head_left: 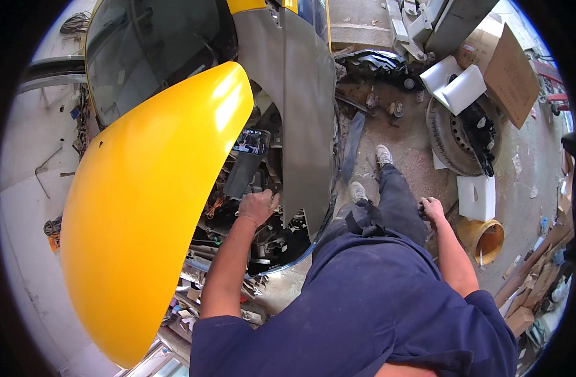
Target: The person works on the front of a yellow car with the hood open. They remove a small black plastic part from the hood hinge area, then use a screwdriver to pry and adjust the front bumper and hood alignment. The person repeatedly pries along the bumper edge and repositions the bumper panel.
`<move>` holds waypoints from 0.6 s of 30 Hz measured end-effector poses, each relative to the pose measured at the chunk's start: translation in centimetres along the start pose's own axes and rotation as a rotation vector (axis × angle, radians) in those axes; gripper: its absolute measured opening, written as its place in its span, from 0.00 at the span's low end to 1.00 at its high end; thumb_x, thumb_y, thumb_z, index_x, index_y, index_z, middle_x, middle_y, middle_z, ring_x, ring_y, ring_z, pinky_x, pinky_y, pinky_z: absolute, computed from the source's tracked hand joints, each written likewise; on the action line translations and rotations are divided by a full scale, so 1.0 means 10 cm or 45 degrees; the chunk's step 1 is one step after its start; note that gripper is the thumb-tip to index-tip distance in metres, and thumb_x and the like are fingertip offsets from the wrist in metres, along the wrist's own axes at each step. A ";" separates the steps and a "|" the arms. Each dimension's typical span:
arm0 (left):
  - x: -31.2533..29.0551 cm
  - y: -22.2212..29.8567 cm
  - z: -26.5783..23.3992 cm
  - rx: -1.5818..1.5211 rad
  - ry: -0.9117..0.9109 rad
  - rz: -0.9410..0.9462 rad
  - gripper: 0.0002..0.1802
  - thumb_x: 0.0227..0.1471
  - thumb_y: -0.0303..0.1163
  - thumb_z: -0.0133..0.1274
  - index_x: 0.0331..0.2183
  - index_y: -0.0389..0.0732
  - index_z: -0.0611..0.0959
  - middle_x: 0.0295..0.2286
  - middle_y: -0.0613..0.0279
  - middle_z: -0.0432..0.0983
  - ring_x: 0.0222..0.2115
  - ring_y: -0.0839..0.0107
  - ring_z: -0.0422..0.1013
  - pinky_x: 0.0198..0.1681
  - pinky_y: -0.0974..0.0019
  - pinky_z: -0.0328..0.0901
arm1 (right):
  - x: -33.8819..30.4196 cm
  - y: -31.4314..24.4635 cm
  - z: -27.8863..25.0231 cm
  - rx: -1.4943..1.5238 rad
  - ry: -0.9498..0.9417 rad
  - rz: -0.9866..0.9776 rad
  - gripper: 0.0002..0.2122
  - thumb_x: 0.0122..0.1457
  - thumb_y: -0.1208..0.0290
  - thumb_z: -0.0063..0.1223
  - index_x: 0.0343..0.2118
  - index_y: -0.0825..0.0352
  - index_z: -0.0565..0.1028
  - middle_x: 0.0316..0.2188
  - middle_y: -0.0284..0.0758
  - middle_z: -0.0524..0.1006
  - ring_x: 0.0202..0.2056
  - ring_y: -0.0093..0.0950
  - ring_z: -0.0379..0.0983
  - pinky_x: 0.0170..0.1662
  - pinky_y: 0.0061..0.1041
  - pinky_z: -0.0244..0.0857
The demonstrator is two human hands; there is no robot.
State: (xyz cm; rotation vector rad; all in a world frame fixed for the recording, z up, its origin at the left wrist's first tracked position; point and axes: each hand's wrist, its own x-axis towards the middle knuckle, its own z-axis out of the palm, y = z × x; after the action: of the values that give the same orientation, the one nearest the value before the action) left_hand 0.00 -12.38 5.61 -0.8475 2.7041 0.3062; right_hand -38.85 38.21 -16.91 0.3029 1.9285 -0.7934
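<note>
Over the engine bay of a car, my left hand [258, 206] is closed, its fingers curled down among the engine parts. What they grip, if anything, is hidden. Just beyond it lies a dark grey flat cover [243, 174], with a phone [251, 142], its screen lit, above that. A raised yellow hood [156, 201] stands to the left of my arm. To the right of the bay runs a bare grey fender [305, 125]. My right hand [432, 209] hangs beside my leg with its fingers curled in; I cannot make out anything held in them.
On the floor to the right lie a wheel [454, 135], white foam blocks [476, 198], an open cardboard box [511, 78] and a yellow cylinder [483, 240]. A lift post [454, 31] stands at the far right. Cardboard scraps [533, 295] litter the right edge.
</note>
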 end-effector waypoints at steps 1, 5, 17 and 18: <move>-0.01 0.06 0.01 -0.065 0.050 -0.142 0.23 0.63 0.50 0.60 0.26 0.40 0.83 0.24 0.42 0.83 0.29 0.38 0.82 0.35 0.39 0.76 | -0.01 -0.04 -0.01 0.004 -0.017 -0.065 0.15 0.72 0.61 0.58 0.37 0.71 0.82 0.26 0.37 0.81 0.24 0.28 0.78 0.26 0.31 0.71; -0.02 0.43 0.19 -0.598 0.160 -0.872 0.27 0.64 0.51 0.60 0.28 0.34 0.87 0.28 0.34 0.83 0.34 0.36 0.82 0.41 0.39 0.75 | -0.07 -0.17 -0.07 0.149 -0.032 0.040 0.13 0.74 0.61 0.56 0.41 0.67 0.79 0.24 0.33 0.77 0.22 0.26 0.76 0.24 0.29 0.69; -0.08 0.26 0.21 -0.237 0.318 -0.402 0.22 0.63 0.49 0.61 0.26 0.40 0.86 0.24 0.43 0.84 0.28 0.39 0.81 0.34 0.41 0.76 | 0.18 0.24 -0.05 0.005 -0.053 -0.016 0.12 0.75 0.60 0.55 0.41 0.65 0.78 0.26 0.32 0.77 0.23 0.27 0.74 0.25 0.31 0.69; -0.05 0.16 0.18 -0.157 0.313 -0.230 0.22 0.62 0.49 0.61 0.24 0.42 0.85 0.23 0.45 0.83 0.26 0.40 0.81 0.32 0.41 0.76 | 0.20 0.25 -0.04 -0.046 -0.010 0.049 0.12 0.75 0.60 0.55 0.41 0.65 0.78 0.26 0.32 0.77 0.23 0.27 0.74 0.25 0.31 0.69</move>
State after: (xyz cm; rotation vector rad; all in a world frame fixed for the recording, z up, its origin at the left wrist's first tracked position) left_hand -0.18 -10.32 4.29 -1.2305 2.8252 0.3524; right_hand -38.78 40.05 -19.52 0.3139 1.9217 -0.7326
